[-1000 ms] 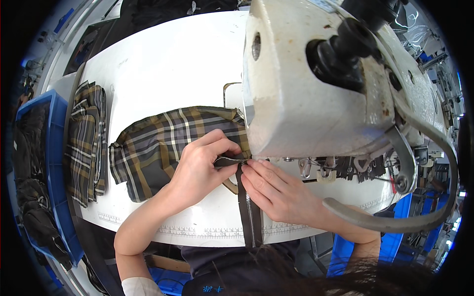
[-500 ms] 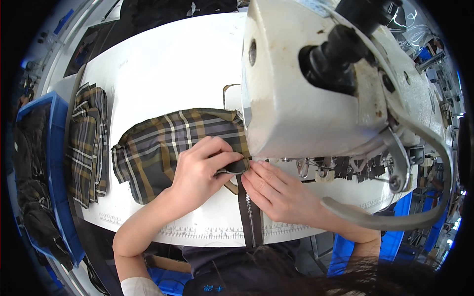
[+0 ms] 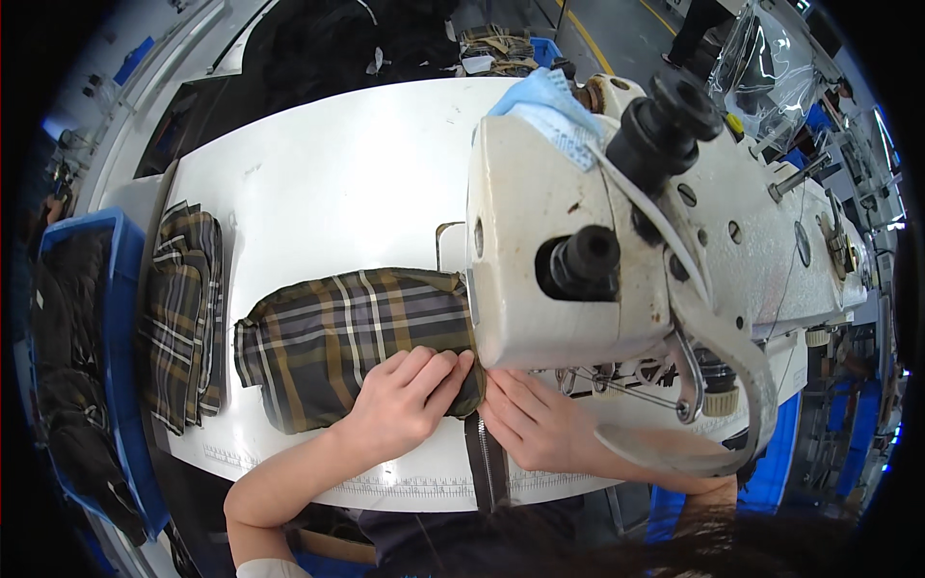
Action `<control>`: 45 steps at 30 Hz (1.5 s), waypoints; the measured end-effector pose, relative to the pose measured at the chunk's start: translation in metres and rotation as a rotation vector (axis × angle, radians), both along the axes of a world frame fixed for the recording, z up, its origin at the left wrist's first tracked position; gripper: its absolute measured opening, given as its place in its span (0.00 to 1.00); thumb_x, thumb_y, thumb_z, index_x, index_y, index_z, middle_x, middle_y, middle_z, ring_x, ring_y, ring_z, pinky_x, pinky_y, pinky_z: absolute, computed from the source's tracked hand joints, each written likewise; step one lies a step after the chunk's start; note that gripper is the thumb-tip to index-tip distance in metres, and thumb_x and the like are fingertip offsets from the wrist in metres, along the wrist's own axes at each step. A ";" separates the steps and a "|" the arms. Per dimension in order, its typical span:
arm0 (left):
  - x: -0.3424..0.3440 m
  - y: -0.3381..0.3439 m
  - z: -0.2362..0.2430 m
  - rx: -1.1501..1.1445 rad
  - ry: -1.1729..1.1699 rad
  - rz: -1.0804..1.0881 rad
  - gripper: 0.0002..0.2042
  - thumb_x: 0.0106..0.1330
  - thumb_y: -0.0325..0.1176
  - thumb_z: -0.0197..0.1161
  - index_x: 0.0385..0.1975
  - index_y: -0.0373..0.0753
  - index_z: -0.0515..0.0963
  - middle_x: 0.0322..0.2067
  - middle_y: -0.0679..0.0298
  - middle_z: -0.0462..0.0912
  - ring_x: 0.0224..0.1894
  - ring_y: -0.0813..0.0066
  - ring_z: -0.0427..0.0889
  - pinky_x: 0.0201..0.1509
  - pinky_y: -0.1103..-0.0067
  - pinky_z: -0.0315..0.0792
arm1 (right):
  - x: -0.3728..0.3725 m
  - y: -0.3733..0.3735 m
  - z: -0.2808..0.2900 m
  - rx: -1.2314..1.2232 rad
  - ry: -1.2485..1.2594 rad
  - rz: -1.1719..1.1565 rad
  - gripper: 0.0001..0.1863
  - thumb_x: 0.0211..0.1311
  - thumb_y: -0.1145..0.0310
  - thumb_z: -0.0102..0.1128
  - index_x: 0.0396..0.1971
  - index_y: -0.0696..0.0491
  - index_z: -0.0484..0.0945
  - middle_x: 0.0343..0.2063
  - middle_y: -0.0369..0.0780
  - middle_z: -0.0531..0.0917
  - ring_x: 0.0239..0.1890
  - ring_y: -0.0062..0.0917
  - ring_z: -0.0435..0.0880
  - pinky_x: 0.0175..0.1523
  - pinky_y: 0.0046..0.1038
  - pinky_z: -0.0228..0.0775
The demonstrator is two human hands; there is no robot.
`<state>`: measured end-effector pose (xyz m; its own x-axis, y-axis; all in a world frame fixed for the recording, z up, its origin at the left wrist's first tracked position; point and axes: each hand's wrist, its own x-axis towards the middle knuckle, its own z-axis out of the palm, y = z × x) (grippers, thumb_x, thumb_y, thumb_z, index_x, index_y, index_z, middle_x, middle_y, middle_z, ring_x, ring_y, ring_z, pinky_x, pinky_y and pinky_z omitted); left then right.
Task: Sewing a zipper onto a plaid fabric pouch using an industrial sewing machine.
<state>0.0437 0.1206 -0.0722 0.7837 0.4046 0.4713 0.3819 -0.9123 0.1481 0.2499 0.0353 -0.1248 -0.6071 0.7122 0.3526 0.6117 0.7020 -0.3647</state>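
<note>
A plaid fabric piece (image 3: 337, 332) in brown, grey and yellow lies on the white sewing table (image 3: 328, 183), its right end under the head of a white sewing machine (image 3: 617, 241). My left hand (image 3: 405, 400) lies flat on the fabric's near right edge, fingers together, pressing it down. My right hand (image 3: 535, 419) rests just right of it, fingertips at the fabric's edge below the machine head. A dark strip (image 3: 485, 462) runs from between my hands toward the table's near edge. The needle area is hidden by the machine head.
A stack of plaid pieces (image 3: 183, 318) lies at the table's left edge. A blue bin (image 3: 120, 385) with dark fabric stands left of the table. Dark cloth (image 3: 318, 39) is heaped behind the table. A blue cloth (image 3: 554, 101) sits on the machine top.
My head has shifted, so the machine head sits lower in view. My left hand has flattened on the fabric and both hands have edged closer under the machine head.
</note>
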 end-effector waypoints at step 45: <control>0.008 0.021 -0.006 -0.841 -0.282 0.132 0.10 0.48 0.18 0.64 0.32 0.29 0.76 0.30 0.56 0.76 0.32 0.59 0.80 0.34 0.74 0.74 | -0.002 0.027 0.057 0.238 -0.291 0.089 0.18 0.47 0.75 0.56 0.40 0.66 0.76 0.46 0.50 0.77 0.53 0.38 0.74 0.60 0.37 0.67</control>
<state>0.0517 0.1416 -0.0786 0.6061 0.7818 0.1465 0.3246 -0.4112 0.8518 0.2479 0.0622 -0.0678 -0.7617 0.5714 0.3054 0.5988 0.8009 -0.0050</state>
